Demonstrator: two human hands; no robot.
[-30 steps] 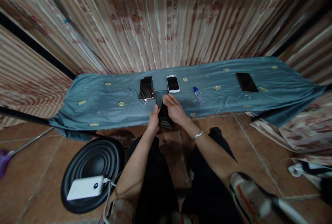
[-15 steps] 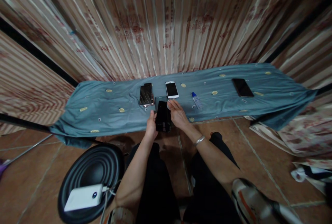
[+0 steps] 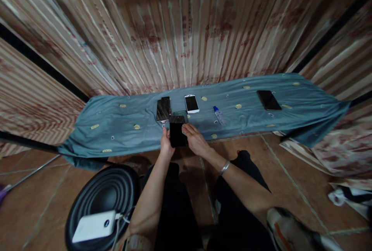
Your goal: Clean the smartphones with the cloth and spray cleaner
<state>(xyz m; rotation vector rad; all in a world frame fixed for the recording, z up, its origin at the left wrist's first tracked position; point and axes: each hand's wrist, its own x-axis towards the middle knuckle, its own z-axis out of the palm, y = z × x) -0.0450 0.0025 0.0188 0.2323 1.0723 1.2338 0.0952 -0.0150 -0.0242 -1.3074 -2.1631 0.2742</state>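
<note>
My left hand [image 3: 167, 144] grips a black phone [image 3: 177, 134] by its left side, thumb along the edge, over the front edge of the cloth. My right hand [image 3: 195, 138] is at the phone's right side with its fingers pressed together. Something small and pale shows at those fingertips, too small to name. Just behind the phone lies a clear case-like piece [image 3: 181, 114], partly covered. Dark phones [image 3: 163, 109] lie close together to the left, and a white phone [image 3: 192, 104] lies behind. To the right is a small clear bottle [image 3: 219, 115] with a blue cap.
A blue-green patterned cloth [image 3: 139, 115] covers the narrow bench. Another dark phone or tablet [image 3: 269, 100] lies at its right. Low at the left, a white power bank [image 3: 94, 225] with a cable rests on a round black stool [image 3: 122, 181]. A striped curtain [image 3: 162, 30] hangs behind.
The held phone has turned, so its glossy dark face now shows more fully. My right fingers have shifted down and left along with it. The view has tilted slightly.
</note>
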